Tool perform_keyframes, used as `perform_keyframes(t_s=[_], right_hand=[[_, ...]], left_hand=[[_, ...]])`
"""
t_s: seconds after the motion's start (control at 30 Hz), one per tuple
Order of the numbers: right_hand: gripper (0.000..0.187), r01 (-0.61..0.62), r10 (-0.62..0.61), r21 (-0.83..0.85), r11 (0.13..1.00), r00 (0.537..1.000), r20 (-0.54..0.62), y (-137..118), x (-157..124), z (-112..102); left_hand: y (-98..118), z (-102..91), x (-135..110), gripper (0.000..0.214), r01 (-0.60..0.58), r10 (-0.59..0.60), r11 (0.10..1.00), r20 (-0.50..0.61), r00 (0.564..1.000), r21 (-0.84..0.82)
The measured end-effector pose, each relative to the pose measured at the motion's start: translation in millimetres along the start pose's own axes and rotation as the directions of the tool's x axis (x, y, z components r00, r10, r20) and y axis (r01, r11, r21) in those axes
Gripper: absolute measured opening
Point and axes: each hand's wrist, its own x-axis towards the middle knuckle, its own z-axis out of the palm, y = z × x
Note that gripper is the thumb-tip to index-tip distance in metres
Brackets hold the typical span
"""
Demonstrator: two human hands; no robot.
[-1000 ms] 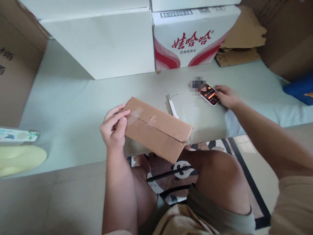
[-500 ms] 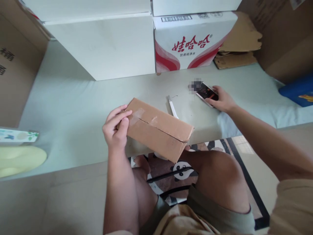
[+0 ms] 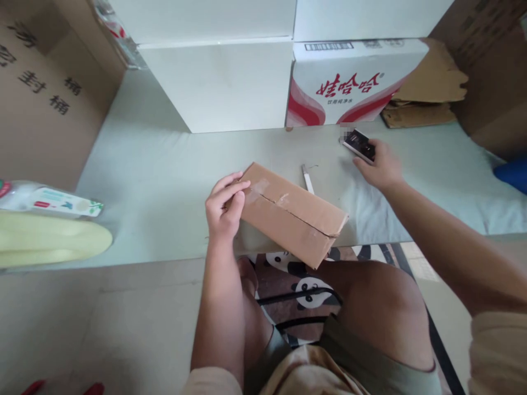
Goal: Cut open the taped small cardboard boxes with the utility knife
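Note:
My left hand grips the left end of a small brown cardboard box, thumb on top and fingers round the far corner. The box is tilted, its near right end over the cloth's front edge. A slit with torn clear tape runs along its upper face. To the right, my right hand is closed round the near end of a smartphone with a dark screen, low over the pale green cloth. Between box and phone lies a white-handled cutter, its lower end hidden by the box.
White cartons stand at the back, one with red print. Flattened cardboard leans at the back right. Large brown cartons flank both sides. A clear bottle and a pale yellow object lie at the left.
The camera view has turned left, so everything appears shifted right. The phone in my right hand is now nearer the red-printed carton. My left hand keeps its hold on the box.

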Motion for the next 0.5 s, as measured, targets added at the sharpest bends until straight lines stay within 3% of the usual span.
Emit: perform_keyframes(t_s=[0.13,0.27,0.37,0.5], right_hand=[[0.050,0.163,-0.153,0.250,0.954,0.986,-0.062,-38,-60,2],[0.042,0.074,-0.102,0.561,0.824,0.995,0.018,-67,-116,16],[0.052,0.033,-0.141,0.707,0.707,0.985,0.095,-82,-134,28],[0.064,0.027,-0.267,0.809,0.587,0.950,0.163,-98,-135,36]], left_hand=[[-4,-7.5,0,0.021,0.041,-0.041,0.999,-0.032,0.999,-0.001],[-10,-20.2,-2,0.020,0.082,-0.081,0.997,-0.103,0.991,0.004],[-16,-30.1,-4,0.021,0.106,-0.102,0.994,-0.193,0.976,0.010],[-28,-38.8,-6,0.023,0.160,-0.165,0.986,-0.305,0.938,-0.042]])
